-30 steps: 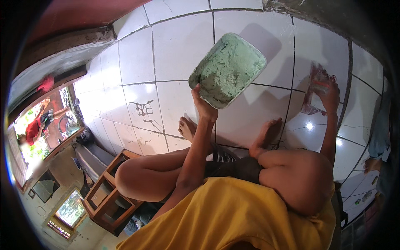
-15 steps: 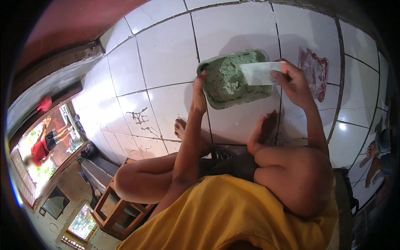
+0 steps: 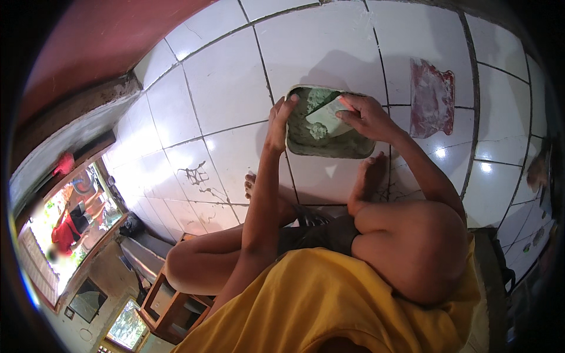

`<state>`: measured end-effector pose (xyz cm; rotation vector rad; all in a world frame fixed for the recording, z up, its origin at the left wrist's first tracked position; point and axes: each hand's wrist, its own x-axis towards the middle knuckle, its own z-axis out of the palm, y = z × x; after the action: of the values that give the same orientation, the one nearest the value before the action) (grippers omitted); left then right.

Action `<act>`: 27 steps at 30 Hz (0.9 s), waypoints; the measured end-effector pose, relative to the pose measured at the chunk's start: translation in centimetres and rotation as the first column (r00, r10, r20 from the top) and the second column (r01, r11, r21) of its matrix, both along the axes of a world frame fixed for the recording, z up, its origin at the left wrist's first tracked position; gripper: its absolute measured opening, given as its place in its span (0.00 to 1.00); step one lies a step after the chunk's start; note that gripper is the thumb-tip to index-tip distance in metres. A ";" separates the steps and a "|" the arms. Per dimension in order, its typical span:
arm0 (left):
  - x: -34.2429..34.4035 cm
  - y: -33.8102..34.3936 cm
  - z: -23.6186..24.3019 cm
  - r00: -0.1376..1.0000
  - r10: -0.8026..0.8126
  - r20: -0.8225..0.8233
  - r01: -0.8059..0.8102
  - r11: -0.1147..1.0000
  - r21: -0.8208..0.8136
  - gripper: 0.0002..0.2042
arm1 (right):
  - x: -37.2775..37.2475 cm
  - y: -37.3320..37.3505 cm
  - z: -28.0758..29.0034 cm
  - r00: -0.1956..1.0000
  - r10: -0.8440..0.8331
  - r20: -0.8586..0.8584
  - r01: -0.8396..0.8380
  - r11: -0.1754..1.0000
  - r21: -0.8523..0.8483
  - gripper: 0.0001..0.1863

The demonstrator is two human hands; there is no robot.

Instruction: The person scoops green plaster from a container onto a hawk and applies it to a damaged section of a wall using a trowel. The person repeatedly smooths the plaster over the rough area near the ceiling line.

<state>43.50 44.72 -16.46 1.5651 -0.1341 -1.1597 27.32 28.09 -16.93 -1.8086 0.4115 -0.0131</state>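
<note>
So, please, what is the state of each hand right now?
Left hand: closed, holding the tub by its edge.
Right hand: closed, holding the flat pale scraper.

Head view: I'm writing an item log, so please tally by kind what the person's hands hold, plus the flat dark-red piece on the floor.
Tub: 1
Flat pale scraper: 1
Flat dark-red piece: 1
Total: 3
</note>
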 end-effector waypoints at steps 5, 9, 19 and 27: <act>0.4 0.3 -2.4 1.000 0.009 -0.026 -0.008 0.999 0.041 0.26 | 0.3 1.4 -0.7 0.999 0.048 -0.001 -0.048 0.995 0.084 0.13; -0.3 -0.9 -1.9 0.970 0.106 -0.217 -0.116 0.993 -0.035 0.23 | 0.4 2.7 -1.7 0.998 0.023 0.059 -0.026 0.998 0.050 0.13; -1.0 -1.6 -3.4 0.962 0.038 -0.270 -0.051 0.998 -0.043 0.22 | 1.3 4.1 -2.5 0.995 0.013 0.101 -0.020 0.998 0.064 0.13; -1.5 -0.9 -2.7 0.994 -0.077 -0.074 0.079 0.996 0.029 0.26 | 0.6 3.7 -2.2 0.995 0.018 0.103 -0.036 0.984 0.176 0.17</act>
<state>41.97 43.82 -19.16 1.5551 -0.1302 -1.2839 27.92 31.79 -19.08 -1.6299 0.3061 -0.0474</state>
